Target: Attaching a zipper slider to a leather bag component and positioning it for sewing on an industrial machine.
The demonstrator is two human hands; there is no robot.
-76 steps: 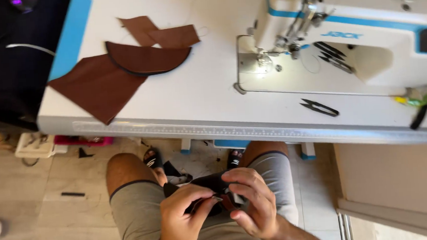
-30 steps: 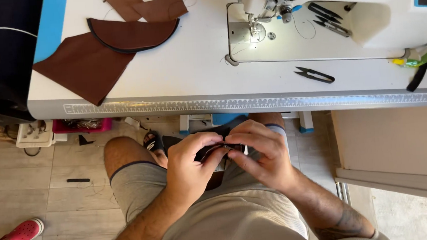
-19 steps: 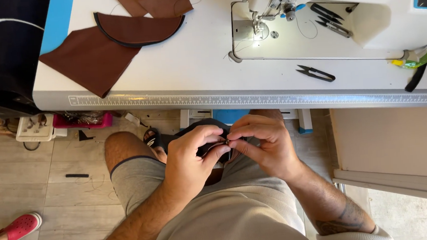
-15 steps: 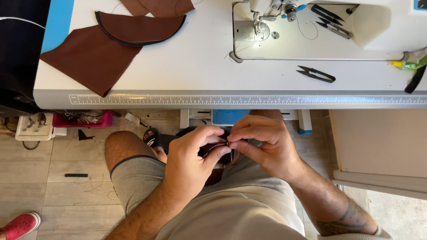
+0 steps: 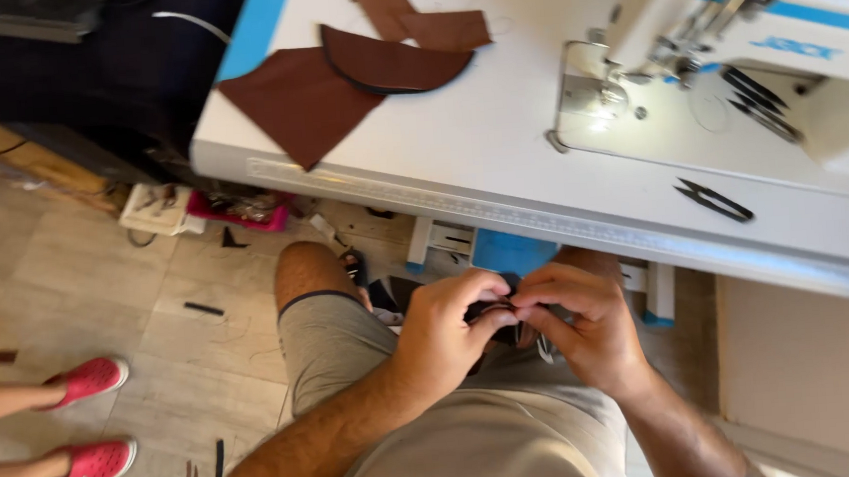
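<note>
While pinched shut over the lap, left hand (image 5: 446, 332) and right hand (image 5: 580, 322) both clamped on 1 small dark piece (image 5: 494, 313); brown leather cutouts (image 5: 334, 80) on white worktop (image 5: 497, 134).

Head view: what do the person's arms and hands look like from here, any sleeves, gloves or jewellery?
Both the left hand and the right hand are bare, with no gloves and no rings or watch that I can make out. The forearms are uncovered and hairy; no sleeve reaches them in this view. Below them show a light beige top and grey-beige shorts with a dark hem.
</note>
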